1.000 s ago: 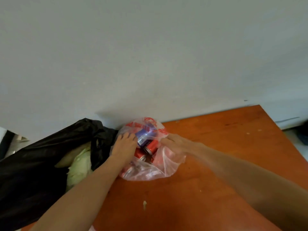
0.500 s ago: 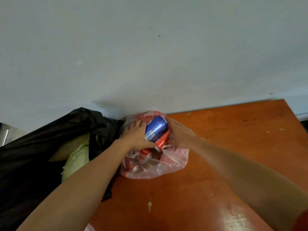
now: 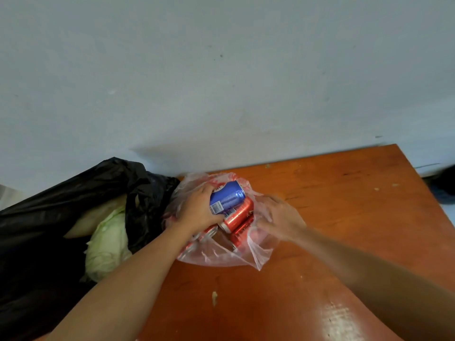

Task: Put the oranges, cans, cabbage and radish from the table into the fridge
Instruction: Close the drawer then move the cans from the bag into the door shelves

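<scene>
blue can (image 3: 227, 198) barcode, lettering unreadable

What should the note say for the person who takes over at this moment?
Left hand: grips the blue can at the mouth of the clear plastic bag.
Right hand: holds the edge of that bag.
Red cans lie in the bag, on the table. Cabbage lies in the black bag. The pale thing beside it is perhaps the radish.
Oranges and fridge are not in view.
Done: nothing that can be seen. Left: carry every item to the fridge.
</scene>
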Demonstrator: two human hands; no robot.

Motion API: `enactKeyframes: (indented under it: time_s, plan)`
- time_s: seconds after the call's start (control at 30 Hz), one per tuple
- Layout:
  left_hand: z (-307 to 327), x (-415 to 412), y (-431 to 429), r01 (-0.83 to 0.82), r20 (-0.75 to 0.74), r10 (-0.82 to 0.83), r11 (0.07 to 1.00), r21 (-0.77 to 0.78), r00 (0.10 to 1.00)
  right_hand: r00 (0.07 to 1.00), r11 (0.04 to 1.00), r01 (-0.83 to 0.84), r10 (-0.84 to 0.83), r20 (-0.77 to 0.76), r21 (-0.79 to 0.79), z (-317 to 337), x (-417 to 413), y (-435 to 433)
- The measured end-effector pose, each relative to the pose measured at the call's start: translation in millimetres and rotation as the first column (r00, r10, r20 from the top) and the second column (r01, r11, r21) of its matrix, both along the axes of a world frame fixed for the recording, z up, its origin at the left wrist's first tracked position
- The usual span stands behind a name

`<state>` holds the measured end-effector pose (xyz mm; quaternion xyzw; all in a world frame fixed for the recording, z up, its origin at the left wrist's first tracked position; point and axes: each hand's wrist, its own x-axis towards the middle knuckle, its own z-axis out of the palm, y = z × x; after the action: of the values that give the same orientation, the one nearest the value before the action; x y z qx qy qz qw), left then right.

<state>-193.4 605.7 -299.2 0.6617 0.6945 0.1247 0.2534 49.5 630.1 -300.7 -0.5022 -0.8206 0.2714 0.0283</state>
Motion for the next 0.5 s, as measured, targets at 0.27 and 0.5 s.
enactKeyframes:
  time_s: [0.27,0.5]
  plan:
    - [18,-27,-12,-0.253,-0.030,0.252,0.967,-0.038,0.967,0.860,0.840,-0.498,0.447,0.247,0.213,-2,-68,7]
    - [28,-41,-34,-0.308,-0.252,0.274,0.945,-0.107,0.928,0.678,0.829,-0.556,0.412,0.609,0.058,5,-121,13]
